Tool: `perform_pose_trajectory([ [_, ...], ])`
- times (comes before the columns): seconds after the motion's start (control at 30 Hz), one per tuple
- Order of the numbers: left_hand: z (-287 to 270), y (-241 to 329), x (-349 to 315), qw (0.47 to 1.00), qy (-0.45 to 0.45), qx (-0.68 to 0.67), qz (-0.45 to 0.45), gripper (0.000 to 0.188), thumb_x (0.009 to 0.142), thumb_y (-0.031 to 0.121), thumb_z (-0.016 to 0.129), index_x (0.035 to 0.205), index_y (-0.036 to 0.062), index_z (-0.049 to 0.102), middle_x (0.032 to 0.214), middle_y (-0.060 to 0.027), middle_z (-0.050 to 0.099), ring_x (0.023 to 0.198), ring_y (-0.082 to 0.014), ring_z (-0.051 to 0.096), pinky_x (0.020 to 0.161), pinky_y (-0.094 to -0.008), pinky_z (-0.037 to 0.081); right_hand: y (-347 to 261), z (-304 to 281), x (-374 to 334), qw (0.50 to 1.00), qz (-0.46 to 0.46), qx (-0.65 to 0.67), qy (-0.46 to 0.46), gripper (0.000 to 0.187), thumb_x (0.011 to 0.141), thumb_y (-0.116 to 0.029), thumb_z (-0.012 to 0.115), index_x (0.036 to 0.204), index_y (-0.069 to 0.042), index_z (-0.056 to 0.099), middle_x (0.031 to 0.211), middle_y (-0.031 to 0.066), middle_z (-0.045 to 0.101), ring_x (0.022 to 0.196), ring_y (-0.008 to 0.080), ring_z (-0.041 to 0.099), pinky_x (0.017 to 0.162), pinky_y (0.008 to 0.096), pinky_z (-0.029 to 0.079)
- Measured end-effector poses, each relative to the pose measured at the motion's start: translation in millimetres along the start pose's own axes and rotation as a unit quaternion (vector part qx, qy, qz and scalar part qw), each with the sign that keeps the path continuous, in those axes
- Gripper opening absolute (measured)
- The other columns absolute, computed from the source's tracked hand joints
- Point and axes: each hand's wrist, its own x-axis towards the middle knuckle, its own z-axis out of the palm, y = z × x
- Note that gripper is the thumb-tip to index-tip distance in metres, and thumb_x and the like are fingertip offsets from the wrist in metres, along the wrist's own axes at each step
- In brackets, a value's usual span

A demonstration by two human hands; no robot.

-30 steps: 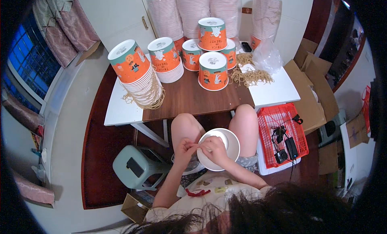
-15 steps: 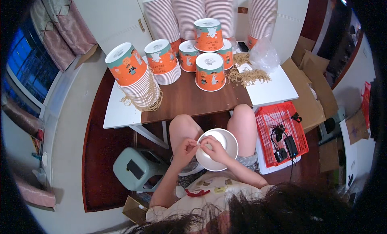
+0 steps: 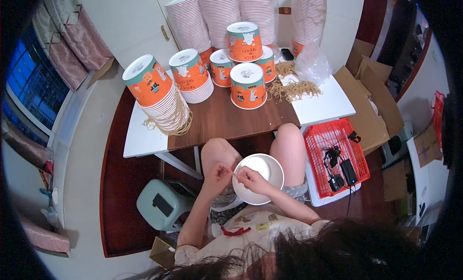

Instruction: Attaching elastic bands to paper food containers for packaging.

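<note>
Right hand (image 3: 251, 179) is shifted slightly left over white round paper tub (image 3: 274, 176), seated mouth-up between bare thighs (image 3: 290, 152). Left hand (image 3: 218, 177) is held fingertip-close; neither grip can be told. Tub is best kept braced there.

A plain white, round bucket (image 3: 264, 170) rests between the thighs (image 3: 290, 152). Its wide mouth faces up, showing the white inside.

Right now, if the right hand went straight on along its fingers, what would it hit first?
Most likely the left hand, just across from the right hand near the left rim of the white tub; whether they touch is unclear.
</note>
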Motion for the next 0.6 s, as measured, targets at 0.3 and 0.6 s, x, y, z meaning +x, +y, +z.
perform_pose_trajectory([
  [0.3,-1.3,-2.7,-0.1,0.976,-0.001,-0.204,-0.073,0.017,0.074,-0.004,0.057,0.083,0.0068,0.048,0.077,0.0006,0.050,0.073,-0.0071,0.049,0.066,-0.0184,0.040,9.8,0.3,1.4,0.998,-0.007,-0.041,0.037,0.006,0.085,-0.011,0.050,0.082,-0.005,0.049,0.066,-0.0033,0.048,0.059,0.0034,0.041,0.053,0.0179,0.035],
  [0.6,-5.3,-26.5,-3.6,0.904,0.068,-0.404,-0.122,0.015,0.073,-0.003,0.056,0.080,0.0073,0.048,0.075,0.0007,0.051,0.070,-0.0092,0.051,0.066,-0.0212,0.043,-11.3,4.6,-12.8,0.985,-0.061,-0.142,0.071,0.008,0.084,-0.012,0.051,0.082,-0.005,0.050,0.061,0.0005,0.048,0.054,0.0058,0.043,0.049,0.0216,0.037],
])
